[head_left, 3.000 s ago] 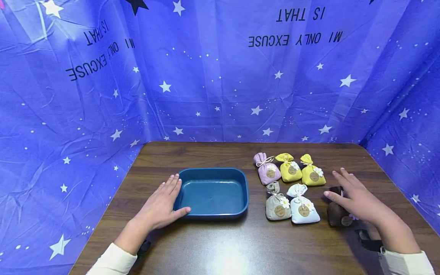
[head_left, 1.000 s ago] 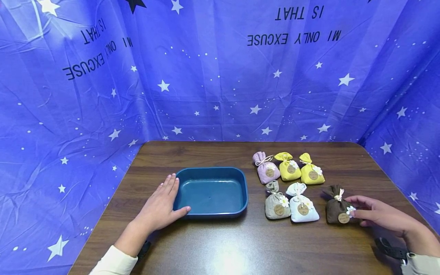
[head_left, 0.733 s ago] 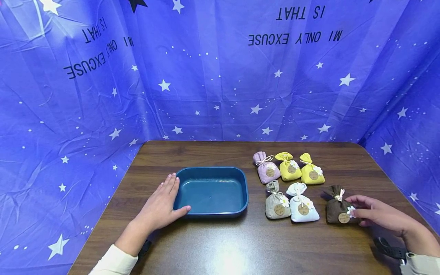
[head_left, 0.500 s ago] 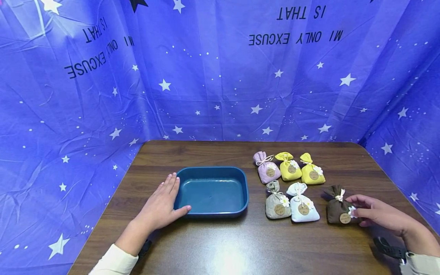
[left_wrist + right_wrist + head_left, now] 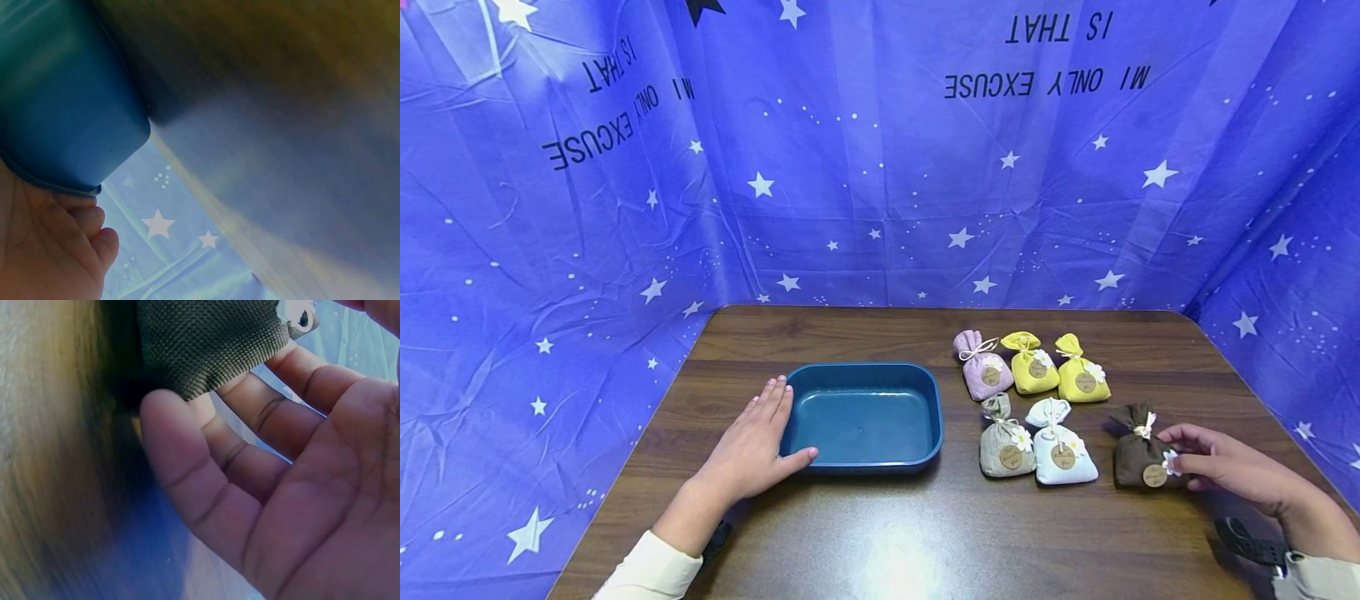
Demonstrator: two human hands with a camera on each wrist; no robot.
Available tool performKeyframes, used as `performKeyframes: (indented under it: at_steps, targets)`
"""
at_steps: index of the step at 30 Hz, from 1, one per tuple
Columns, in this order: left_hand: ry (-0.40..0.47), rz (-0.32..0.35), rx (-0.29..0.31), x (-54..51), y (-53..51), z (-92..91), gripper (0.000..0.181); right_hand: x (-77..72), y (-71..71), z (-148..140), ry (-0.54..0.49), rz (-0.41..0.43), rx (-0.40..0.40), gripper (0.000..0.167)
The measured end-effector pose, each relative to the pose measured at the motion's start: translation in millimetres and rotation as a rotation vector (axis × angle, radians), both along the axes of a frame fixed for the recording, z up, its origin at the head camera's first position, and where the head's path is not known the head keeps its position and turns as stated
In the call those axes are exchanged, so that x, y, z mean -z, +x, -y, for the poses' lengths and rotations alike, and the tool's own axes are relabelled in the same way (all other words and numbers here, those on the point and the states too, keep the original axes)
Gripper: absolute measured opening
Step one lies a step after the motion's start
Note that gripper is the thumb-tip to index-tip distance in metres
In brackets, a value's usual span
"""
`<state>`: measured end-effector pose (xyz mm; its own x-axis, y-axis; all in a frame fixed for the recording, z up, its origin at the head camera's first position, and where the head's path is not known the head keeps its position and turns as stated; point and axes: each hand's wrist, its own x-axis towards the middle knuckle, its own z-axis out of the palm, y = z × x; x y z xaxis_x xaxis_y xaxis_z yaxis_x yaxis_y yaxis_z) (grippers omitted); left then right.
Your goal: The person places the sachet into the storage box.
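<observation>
My left hand (image 5: 748,446) rests along the left end of a dark blue plastic tub (image 5: 861,425), its fingers straight at the rim and the thumb on the front edge. The tub's outer wall (image 5: 69,94) fills the upper left of the left wrist view. At the right, my right hand (image 5: 1232,467) holds the right side of a small brown drawstring sachet (image 5: 1138,450) with curled fingers. This sachet lies on the table and bears a white flower and a round tag. Up close in the right wrist view, its woven cloth (image 5: 206,344) touches the fingertips.
Left of the brown sachet lie a white sachet (image 5: 1063,454) and a grey one (image 5: 1006,450). Behind them are a lilac sachet (image 5: 985,375) and two yellow ones, one being the right yellow sachet (image 5: 1082,379). A blue star-printed curtain (image 5: 880,167) surrounds the wooden table (image 5: 820,533).
Three seconds ago my right hand hovered over the brown sachet; it has since moved to the sachet's right side and taken hold. During the last second both hands stay nearly still.
</observation>
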<state>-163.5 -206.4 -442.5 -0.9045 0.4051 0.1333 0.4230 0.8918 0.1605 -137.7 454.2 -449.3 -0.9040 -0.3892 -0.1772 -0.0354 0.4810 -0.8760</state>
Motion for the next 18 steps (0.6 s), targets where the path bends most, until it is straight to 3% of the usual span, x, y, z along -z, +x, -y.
performKeyframes:
  at_steps: [5,18]
  targets:
    - [-0.004,-0.002,-0.002,0.3,-0.3,0.1,0.101,1.1,0.8,0.9,-0.022,-0.043,-0.01,0.034]
    - [0.004,-0.005,0.001,1.2,-0.5,0.1,0.101,-4.7,-2.8,8.6,0.045,-0.172,0.033,0.022]
